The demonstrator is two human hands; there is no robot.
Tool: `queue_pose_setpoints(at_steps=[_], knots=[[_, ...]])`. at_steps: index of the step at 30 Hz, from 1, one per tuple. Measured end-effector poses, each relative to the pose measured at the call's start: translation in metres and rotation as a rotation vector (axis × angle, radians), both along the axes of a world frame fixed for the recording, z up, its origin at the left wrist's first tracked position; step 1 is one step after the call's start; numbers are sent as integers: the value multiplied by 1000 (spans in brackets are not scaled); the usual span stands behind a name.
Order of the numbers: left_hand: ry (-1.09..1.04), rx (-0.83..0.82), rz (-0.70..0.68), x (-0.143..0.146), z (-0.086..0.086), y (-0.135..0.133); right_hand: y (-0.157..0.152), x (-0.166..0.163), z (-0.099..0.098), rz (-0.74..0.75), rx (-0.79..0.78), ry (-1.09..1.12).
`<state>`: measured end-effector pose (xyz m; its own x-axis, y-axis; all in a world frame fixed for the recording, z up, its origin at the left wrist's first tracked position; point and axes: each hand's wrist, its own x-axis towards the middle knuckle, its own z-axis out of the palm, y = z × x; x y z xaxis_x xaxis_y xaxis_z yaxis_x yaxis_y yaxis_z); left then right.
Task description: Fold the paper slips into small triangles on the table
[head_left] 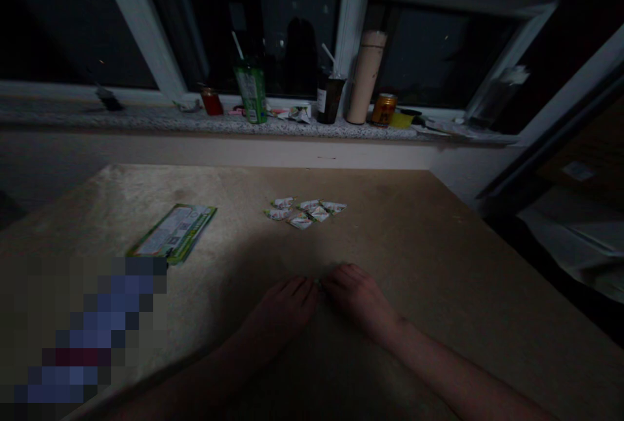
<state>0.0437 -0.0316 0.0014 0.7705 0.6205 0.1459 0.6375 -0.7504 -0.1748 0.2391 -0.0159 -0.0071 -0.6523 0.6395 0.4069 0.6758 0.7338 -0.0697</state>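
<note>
My left hand (291,304) rests low over the table with its fingers bent and pressed together. Facing it, my right hand (359,295) is closed too, its fingertips almost meeting the left ones. Between the fingertips a tiny pale-green bit (318,283) shows; the rest is covered by the fingers, and it is too dark and small to name. Just beyond my hands lie several small folded triangular pieces (301,219), white with green and red print, grouped loosely on the tabletop.
On the wooden table (439,265), a flat green-and-white printed packet (173,232) lies left, near a blurred-out patch (97,323). The windowsill (292,127) holds a green cup (252,93), red jar (211,102), dark drink cup (330,99), pink tumbler (366,76) and gold can (384,110).
</note>
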Motion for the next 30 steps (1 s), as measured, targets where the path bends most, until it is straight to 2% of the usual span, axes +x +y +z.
queue_pose_setpoints(at_steps=[7, 13, 17, 24, 30], knots=[[99, 150, 133, 19, -21, -21, -8, -7, -3, 20, 41, -79], [160, 228, 120, 28, -24, -29, -15, -13, -10, -16, 112, -129], [146, 213, 129, 29, -25, -29, -19, -13, -14, -27, 139, -108], [90, 173, 135, 29, -27, -30, -30, -1, -15, -34, 12, -17], [71, 103, 231, 26, -20, -37, -38, 0, -16, -60, -68, 76]])
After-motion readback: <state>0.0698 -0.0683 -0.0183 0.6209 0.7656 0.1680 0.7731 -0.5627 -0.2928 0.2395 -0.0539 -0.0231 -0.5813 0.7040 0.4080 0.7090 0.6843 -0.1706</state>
